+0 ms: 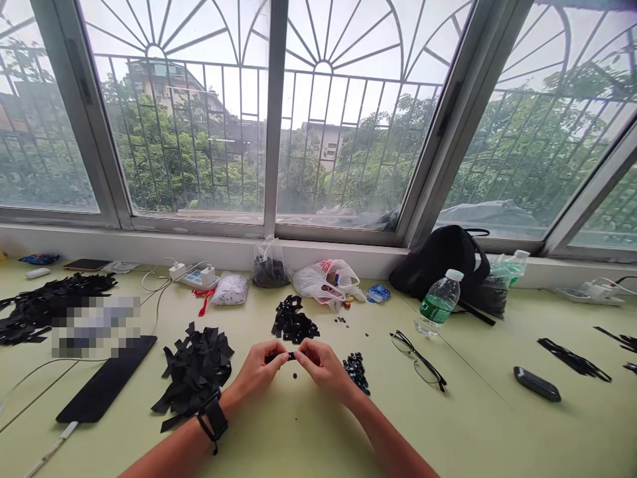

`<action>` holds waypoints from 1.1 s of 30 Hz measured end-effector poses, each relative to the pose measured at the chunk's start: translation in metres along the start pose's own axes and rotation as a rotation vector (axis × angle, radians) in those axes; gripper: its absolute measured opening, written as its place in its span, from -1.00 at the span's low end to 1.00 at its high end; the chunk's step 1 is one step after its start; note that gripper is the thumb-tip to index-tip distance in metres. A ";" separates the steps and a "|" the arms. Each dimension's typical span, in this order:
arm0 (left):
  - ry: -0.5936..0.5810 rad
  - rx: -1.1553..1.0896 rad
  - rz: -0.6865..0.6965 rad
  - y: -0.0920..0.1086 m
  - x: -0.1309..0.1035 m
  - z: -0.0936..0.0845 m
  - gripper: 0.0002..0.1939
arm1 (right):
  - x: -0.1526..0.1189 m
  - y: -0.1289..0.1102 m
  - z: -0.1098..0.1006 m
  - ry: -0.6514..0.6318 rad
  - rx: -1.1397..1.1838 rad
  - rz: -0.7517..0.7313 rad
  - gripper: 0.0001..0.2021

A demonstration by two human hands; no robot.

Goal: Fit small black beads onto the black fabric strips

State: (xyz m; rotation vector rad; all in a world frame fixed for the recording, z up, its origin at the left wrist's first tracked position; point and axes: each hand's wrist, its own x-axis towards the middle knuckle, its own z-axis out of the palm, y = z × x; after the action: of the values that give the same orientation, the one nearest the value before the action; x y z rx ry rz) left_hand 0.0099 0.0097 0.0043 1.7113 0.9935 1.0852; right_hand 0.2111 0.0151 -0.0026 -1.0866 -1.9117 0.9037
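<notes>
My left hand and my right hand meet over the table, each with its fingers closed. Between them stretches a short black fabric strip, pinched at both ends; a small pale spot shows on it. Just below the strip, one small round black piece lies on the table. Beyond my fingers is a heap of black strips. To the left of my left wrist spreads a larger pile of black strips. A cluster of small shiny dark round pieces sits beside my right hand.
Eyeglasses, a water bottle and a black bag stand to the right. A dark glasses case lies farther right. At left, a black phone trails a charging cable. Plastic bags line the windowsill.
</notes>
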 end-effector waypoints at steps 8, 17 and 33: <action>0.029 0.119 -0.020 -0.005 -0.001 0.002 -0.75 | 0.000 0.003 -0.002 0.001 -0.070 0.064 -0.67; -0.004 0.231 0.016 -0.013 -0.005 0.006 -0.78 | 0.000 0.014 0.000 -0.021 -0.154 0.090 -0.78; -0.006 0.384 0.078 -0.017 -0.005 0.007 -0.78 | -0.003 0.010 0.000 -0.058 -0.268 0.101 -0.84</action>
State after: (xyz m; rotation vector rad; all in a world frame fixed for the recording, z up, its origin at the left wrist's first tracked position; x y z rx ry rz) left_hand 0.0117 0.0089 -0.0145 2.0727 1.1972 0.9818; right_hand 0.2156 0.0165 -0.0115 -1.3367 -2.0851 0.7542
